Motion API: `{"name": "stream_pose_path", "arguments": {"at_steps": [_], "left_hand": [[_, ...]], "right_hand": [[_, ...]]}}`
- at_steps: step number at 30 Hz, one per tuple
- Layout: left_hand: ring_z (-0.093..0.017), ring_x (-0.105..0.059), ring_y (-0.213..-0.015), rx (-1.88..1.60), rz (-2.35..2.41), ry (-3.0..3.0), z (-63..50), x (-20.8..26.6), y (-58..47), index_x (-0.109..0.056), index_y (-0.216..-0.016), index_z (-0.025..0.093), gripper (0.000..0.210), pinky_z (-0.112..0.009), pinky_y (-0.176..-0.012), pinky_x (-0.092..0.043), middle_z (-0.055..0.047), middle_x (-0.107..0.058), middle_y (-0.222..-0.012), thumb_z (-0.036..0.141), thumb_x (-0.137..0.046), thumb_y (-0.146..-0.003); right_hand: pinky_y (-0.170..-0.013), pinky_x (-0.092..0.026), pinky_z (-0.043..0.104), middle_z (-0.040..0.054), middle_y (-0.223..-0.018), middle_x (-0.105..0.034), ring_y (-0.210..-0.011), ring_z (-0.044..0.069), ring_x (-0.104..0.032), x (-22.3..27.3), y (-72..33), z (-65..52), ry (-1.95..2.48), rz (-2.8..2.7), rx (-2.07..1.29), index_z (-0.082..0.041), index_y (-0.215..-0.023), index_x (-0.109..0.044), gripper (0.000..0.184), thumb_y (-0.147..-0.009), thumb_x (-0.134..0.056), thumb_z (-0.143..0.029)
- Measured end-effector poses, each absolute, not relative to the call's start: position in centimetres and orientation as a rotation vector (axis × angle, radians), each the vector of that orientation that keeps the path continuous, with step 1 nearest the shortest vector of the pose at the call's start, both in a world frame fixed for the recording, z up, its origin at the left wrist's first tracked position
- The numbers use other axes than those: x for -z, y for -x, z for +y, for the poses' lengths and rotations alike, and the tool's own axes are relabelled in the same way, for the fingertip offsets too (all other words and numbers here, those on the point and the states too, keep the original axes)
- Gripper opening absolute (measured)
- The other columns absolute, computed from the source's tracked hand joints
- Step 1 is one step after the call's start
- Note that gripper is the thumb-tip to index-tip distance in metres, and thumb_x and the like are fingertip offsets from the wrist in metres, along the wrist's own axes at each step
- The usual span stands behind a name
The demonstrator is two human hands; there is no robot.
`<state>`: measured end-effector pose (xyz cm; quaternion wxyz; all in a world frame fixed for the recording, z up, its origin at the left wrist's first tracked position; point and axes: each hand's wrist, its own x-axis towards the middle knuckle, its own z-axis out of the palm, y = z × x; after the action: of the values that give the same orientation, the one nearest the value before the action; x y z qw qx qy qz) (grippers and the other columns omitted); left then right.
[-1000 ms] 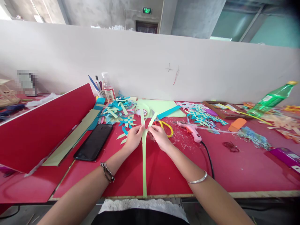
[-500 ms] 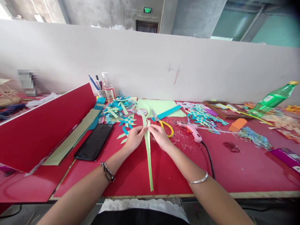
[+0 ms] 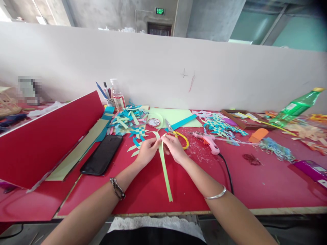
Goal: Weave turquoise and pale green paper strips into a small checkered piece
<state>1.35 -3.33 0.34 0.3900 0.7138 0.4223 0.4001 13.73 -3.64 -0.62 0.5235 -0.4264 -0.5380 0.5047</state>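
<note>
Over the middle of the table, a pale green paper strip [image 3: 165, 175] hangs from my fingertips toward the front edge. My left hand [image 3: 148, 149] pinches it near its upper end, which curls over beyond the fingers. Close beside, my right hand [image 3: 174, 147] is closed in a pinch on the strip, thumb and forefinger together; the exact grip is partly hidden. Just behind the right fingers lie scissors [image 3: 184, 139] with yellow handles. A tape roll [image 3: 154, 121] sits behind the left fingers, next to a pile of blue and pale green paper strips [image 3: 131, 117].
A black phone [image 3: 102, 154] lies left, beside a raised red board [image 3: 56, 136]. On the right are a pink glue gun [image 3: 211, 144] with a black cord, woven paper pieces [image 3: 221, 124] and a tilted green bottle [image 3: 296, 107]. A white partition [image 3: 153, 71] stands behind the table.
The strip's lower end has swung right and slightly up, and its two lengths no longer show side by side. The upper end has bent over toward my left hand. Both hands stay nearly in place.
</note>
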Motion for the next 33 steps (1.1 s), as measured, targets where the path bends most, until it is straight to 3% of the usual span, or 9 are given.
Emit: {"name": "stream_pose_path", "arguments": {"at_steps": [7, 15, 27, 33], "left_hand": [[-0.006, -0.025, -0.045, -1.137, 1.179, -1.737, -3.01, -0.22, -1.13, -0.035, -0.052, 0.016, 0.035, -0.02, -0.043, -0.019, 0.006, -0.026, -0.048, 0.041, -0.039, -0.077], [-0.008, -0.035, -0.049, -0.982, 1.008, -1.819, -3.26, -0.37, -1.24, -0.047, -0.058, 0.015, 0.034, -0.02, -0.047, -0.027, 0.004, -0.04, -0.051, 0.04, -0.038, -0.078], [-0.007, -0.026, -0.048, -1.209, 1.189, -1.748, -2.87, -0.11, -1.01, -0.032, -0.054, 0.017, 0.032, -0.02, -0.045, -0.021, 0.006, -0.025, -0.051, 0.038, -0.039, -0.078], [-0.007, -0.029, -0.046, -0.995, 1.035, -1.806, -3.12, -0.08, -1.19, -0.049, -0.057, 0.014, 0.038, -0.02, -0.044, -0.023, 0.005, -0.034, -0.048, 0.043, -0.036, -0.079]], "right_hand": [[-0.034, -0.02, 0.02, -0.007, -0.04, -0.04, -0.032, 0.005, -0.032, 0.72, -13.72, -3.72, 1.011, -1.317, -1.177, -0.019, -0.054, -0.04, 0.031, -0.073, -0.049, -0.041], [-0.035, -0.024, 0.021, -0.0067, -0.042, -0.04, -0.034, 0.006, -0.034, 0.22, -13.75, -3.7, 1.059, -1.294, -1.131, -0.019, -0.056, -0.041, 0.029, -0.075, -0.045, -0.041], [-0.038, -0.023, 0.021, -0.0073, -0.042, -0.038, -0.037, 0.006, -0.033, 0.24, -13.69, -3.89, 1.038, -1.344, -1.168, -0.02, -0.054, -0.037, 0.029, -0.072, -0.049, -0.04], [-0.039, -0.024, 0.021, -0.0071, -0.044, -0.036, -0.039, 0.007, -0.033, 0.29, -13.75, -3.69, 1.058, -1.285, -1.105, -0.02, -0.056, -0.038, 0.028, -0.074, -0.046, -0.041]]}}
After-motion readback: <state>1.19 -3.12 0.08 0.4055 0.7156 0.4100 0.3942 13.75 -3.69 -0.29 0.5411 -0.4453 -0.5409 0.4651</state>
